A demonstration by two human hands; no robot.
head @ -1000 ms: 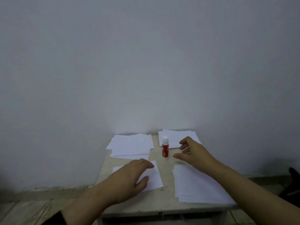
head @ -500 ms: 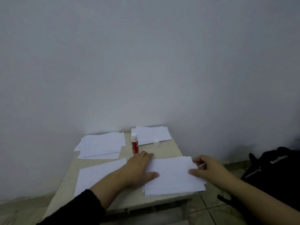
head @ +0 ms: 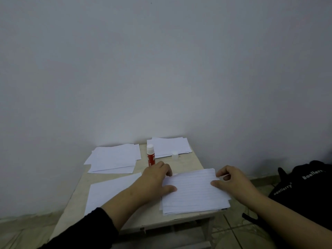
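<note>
- The stack of lined sheets [head: 194,193] lies at the near right corner of the surface [head: 186,163], its near edge close to the rim.
- The left hand [head: 156,178] rests on the stack's left edge, thumb flat on the top sheet. Its fingers bend over the far left corner; whether they grasp paper cannot be told.
- The right hand [head: 231,180] pinches the stack's far right corner between thumb and curled forefinger.
- A red glue stick [head: 150,157] stands upright just beyond the left hand, with a small white cap [head: 174,155] nearby.
- Two paper piles lie by the wall: one far left [head: 115,157], one far right [head: 170,147].
- A single sheet [head: 111,191] lies under the left forearm.
- A black bag [head: 305,184] sits on the floor to the right.
</note>
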